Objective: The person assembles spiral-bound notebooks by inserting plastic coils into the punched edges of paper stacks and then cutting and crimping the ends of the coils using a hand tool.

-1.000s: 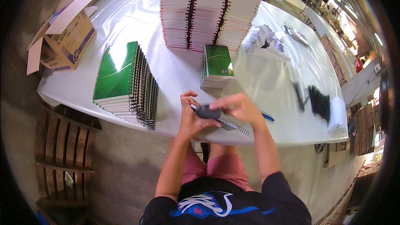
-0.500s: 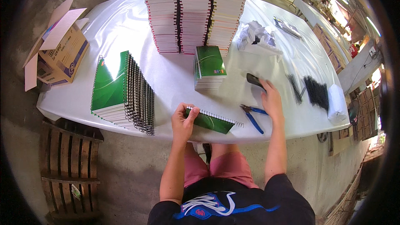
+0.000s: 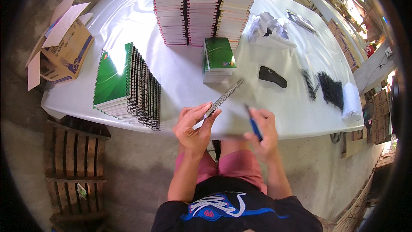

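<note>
My left hand (image 3: 192,129) is closed on a spiral notebook (image 3: 224,98), tilted so that its coil edge faces up and points away to the right. Little of its cover shows from this angle. In my right hand (image 3: 267,135) is a pair of blue-handled cutting pliers (image 3: 255,128), its jaws pointing up and away, apart from the coil; the hand is slightly blurred. A short stack of green notebooks (image 3: 219,53) stands just beyond the held one. On the table past my right hand lies a flat black object (image 3: 272,76) with rounded ends.
Green coil-bound notebooks (image 3: 112,77) are piled at the left. Three tall notebook stacks (image 3: 199,13) rise at the back. Loose black coils (image 3: 329,88) lie at the right beside a white roll (image 3: 352,103). Crumpled paper (image 3: 268,30) sits back right; an open carton (image 3: 66,56) stands far left.
My right hand has let go of the black object and picked up the pliers, moving nearer to me. My left hand has turned the notebook so that its coil edge points upward.
</note>
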Demonstrator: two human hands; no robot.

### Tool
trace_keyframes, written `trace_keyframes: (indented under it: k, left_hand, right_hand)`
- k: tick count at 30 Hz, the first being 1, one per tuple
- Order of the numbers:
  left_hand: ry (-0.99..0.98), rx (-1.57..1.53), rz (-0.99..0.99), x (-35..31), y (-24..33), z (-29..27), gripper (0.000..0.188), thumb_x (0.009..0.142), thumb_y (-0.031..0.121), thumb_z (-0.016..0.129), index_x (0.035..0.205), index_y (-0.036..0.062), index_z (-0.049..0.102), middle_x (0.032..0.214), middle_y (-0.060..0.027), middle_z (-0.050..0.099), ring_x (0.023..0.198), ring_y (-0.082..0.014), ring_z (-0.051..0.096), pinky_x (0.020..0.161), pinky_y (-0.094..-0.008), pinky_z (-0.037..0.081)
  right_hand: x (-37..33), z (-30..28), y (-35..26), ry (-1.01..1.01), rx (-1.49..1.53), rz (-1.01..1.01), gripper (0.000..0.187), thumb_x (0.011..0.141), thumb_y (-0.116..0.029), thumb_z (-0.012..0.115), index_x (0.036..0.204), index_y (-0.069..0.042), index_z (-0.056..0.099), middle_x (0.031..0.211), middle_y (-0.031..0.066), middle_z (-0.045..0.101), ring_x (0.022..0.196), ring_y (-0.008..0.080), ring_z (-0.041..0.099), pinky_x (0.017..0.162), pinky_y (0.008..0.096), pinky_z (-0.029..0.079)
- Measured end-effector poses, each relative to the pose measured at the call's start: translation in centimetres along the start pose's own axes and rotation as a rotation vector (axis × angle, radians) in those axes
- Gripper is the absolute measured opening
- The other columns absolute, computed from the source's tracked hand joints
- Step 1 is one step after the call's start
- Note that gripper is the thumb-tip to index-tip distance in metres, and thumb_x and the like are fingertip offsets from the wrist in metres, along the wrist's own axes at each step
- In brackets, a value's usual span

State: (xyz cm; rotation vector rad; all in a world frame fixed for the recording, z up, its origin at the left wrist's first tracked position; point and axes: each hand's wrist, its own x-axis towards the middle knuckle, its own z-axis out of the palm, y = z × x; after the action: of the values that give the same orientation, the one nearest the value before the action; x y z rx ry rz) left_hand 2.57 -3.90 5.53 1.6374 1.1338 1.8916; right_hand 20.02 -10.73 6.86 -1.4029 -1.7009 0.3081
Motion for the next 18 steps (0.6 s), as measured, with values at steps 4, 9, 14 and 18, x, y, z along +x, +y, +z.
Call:
trace_keyframes:
  k: [4,9,14,18]
  left_hand:
    - [-0.003,0.105,0.161,0.3,0.5,-0.4,0.028,0.062,-0.004,0.080,0.085,0.0024,0.067,0.088,-0.0111,0.070,0.077,-0.0184,0.063,0.068,-0.0273,0.048]
    - [-0.004,0.209,0.253,0.6,0.7,-0.6,0.029,0.057,-0.002,0.082,0.081,0.0042,0.065,0.087,-0.0108,0.070,0.076,-0.0205,0.064,0.066,-0.0281,0.048]
    - [0.006,0.213,0.288,0.4,0.8,-0.3,0.032,0.056,-0.001,0.083,0.081,0.0049,0.065,0.085,-0.0097,0.070,0.074,-0.0197,0.063,0.064,-0.0284,0.047]
    - [0.031,0.193,0.312,0.2,0.8,0.1,0.032,0.056,-0.002,0.083,0.081,0.0045,0.064,0.084,-0.0091,0.069,0.072,-0.0199,0.061,0.063,-0.0285,0.047]
  right_hand:
    - [1.4,-0.2,-3.7,-0.052,-0.173,-0.210,0.048,0.076,-0.031,0.072,0.122,-0.023,0.061,0.116,0.0128,0.049,0.105,0.0304,0.047,0.094,0.0434,0.035]
    - [1.8,-0.3,-4.0,-0.111,-0.158,-0.190,0.047,0.076,-0.030,0.071,0.121,-0.025,0.061,0.117,0.0111,0.050,0.105,0.0298,0.047,0.094,0.0433,0.034]
    - [1.7,-0.9,-3.9,-0.184,-0.031,-0.147,0.045,0.078,-0.030,0.070,0.122,-0.023,0.061,0.112,0.0114,0.053,0.098,0.0290,0.051,0.087,0.0416,0.040]
    - [1.4,-1.5,-3.9,-0.367,0.315,0.041,0.044,0.084,-0.026,0.066,0.125,-0.015,0.057,0.104,0.0127,0.056,0.092,0.0285,0.056,0.080,0.0374,0.045]
